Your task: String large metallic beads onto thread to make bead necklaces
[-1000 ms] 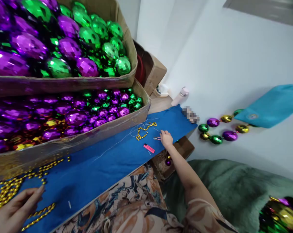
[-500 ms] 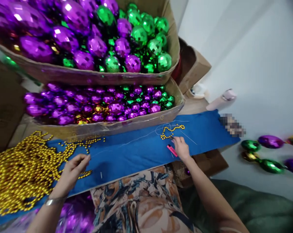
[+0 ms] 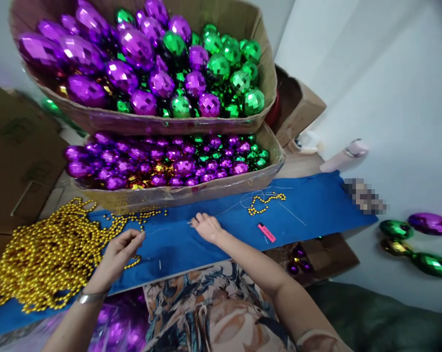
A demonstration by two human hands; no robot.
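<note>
My left hand (image 3: pixel 124 249) pinches the end of a thin pale thread (image 3: pixel 158 230) beside a heap of gold bead strings (image 3: pixel 48 259). Over the middle of the blue cloth (image 3: pixel 213 252), my right hand (image 3: pixel 208 229) is closed with its fingertips on the line of the same thread, which runs on to the upper right. There it loops near a short gold bead chain (image 3: pixel 258 210). A pink lighter-like stick (image 3: pixel 266 232) with a black end lies below that chain. To its right rests a thin straight needle-like piece (image 3: pixel 292 214).
Behind the cloth stand two stacked cardboard boxes, an upper one (image 3: pixel 169 123) and a lower one (image 3: pixel 177 192), full of shiny purple and green balls. A pale bottle (image 3: pixel 347 154) stands at the right. An open box (image 3: pixel 334 256) sits below the cloth's edge.
My right hand has moved left from beside the bead chain and pink stick to mid-cloth, nearer my left hand. My left hand keeps its pinch. The camera view has shifted slightly.
</note>
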